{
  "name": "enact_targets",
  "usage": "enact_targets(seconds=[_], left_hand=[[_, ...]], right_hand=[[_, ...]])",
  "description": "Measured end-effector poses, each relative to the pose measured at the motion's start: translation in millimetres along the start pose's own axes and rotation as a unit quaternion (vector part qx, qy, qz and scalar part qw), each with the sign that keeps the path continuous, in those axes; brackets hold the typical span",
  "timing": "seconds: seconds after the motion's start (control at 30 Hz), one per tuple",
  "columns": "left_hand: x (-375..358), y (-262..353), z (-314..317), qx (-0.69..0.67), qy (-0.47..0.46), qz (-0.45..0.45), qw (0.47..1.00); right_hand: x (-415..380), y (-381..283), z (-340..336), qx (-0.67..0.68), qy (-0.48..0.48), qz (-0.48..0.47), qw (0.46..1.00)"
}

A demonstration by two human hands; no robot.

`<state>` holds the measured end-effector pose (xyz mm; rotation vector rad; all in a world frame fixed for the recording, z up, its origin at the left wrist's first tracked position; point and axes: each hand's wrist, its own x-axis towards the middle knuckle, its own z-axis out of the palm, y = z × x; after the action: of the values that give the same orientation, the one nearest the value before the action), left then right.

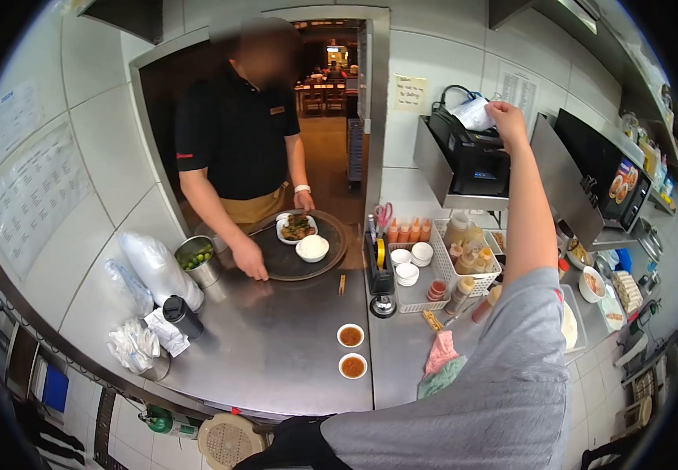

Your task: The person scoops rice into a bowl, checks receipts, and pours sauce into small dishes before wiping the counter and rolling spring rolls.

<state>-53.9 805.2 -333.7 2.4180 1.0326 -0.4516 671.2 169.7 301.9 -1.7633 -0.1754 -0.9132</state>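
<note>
Kitchen wall printer: right hand pinching paper slip.

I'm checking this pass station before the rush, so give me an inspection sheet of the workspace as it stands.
Surface: steel counter, bare in the middle.
Job's things: paper slip at the ticket printer, pinched by the right hand.
Clutter: two sauce dishes, round tray with plated food, condiment basket, pink cloth, plastic bags.
Hands: right fingers on slip; left not in view.
Cables: black cable above printer.
Surroundings: a person in the doorway holding the tray.
</note>
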Motion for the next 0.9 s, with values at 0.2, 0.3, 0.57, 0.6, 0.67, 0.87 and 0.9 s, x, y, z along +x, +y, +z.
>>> enact_targets(seconds=[0.2, 0.3, 0.57, 0.6, 0.67, 0.87, 0.9], left_hand=[[50.8, 194.5, -154.4, -0.259, 0.092, 0.228, 0.934], [9.8, 310.0, -222.2, -0.389, -0.046, 0.267, 0.880], [-47.6, 504.5, -299.7, -0.399, -0.377, 0.492, 0.676], [-55.1, 524.7, -301.2, -0.438, -0.402, 0.474, 0.650], [-70.3, 558.9, -308.2, -0.523, -0.446, 0.420, 0.592], [-122.5, 578.7, -358.8, -0.621, -0.406, 0.451, 0.496], [-122.7, 575.4, -360.9, -0.639, -0.392, 0.449, 0.486]], right_hand=[[-38.8, -40.3, 4.1, 0.060, -0.031, -0.021, 0.998], [-71.0, -75.2, 5.2, 0.084, -0.044, 0.033, 0.995], [-171.9, -115.1, 19.2, 0.233, -0.194, 0.086, 0.949], [-188.7, -121.5, 22.6, 0.248, -0.219, 0.093, 0.939], [-221.6, -130.7, 29.3, 0.265, -0.277, 0.098, 0.918], [-297.7, -166.4, 37.0, 0.231, -0.344, 0.077, 0.907], [-304.4, -171.5, 37.0, 0.249, -0.353, 0.088, 0.898]])
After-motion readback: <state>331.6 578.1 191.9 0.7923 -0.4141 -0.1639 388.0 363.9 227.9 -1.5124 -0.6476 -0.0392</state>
